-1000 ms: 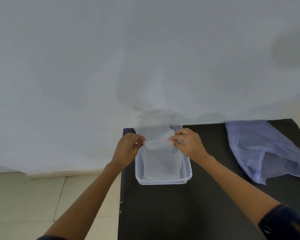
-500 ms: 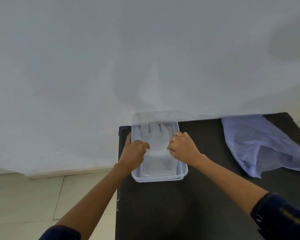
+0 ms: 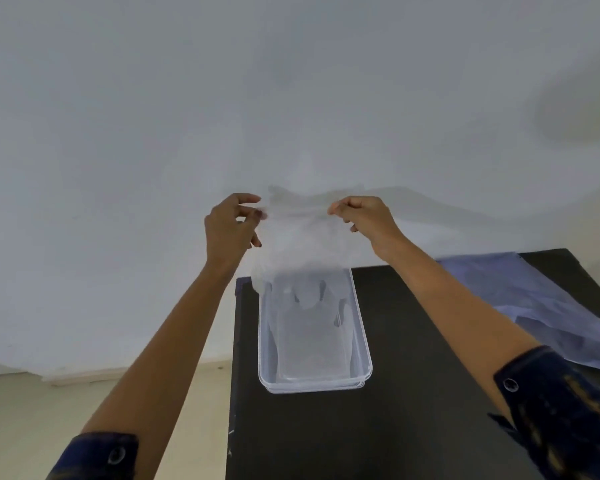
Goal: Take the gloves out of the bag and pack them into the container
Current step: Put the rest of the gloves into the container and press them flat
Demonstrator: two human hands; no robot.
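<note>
A thin clear plastic glove (image 3: 302,244) hangs stretched between my two hands, high above the table, its fingers dangling down toward the container. My left hand (image 3: 231,225) pinches the glove's cuff edge on the left, and my right hand (image 3: 364,218) pinches it on the right. Below stands a clear rectangular plastic container (image 3: 362,344) at the black table's left edge, with more clear gloves lying flat inside. The pale blue plastic bag (image 3: 534,306) lies flat on the table to the right, partly behind my right forearm.
The black table (image 3: 413,427) fills the lower right; its left edge runs just beside the container. A white wall rises behind it. Beige floor tiles (image 3: 49,410) show at the lower left.
Both hands have risen from the container's rim to well above it, lifting the glove upright and stretching its cuff wide. The container and bag have stayed in place.
</note>
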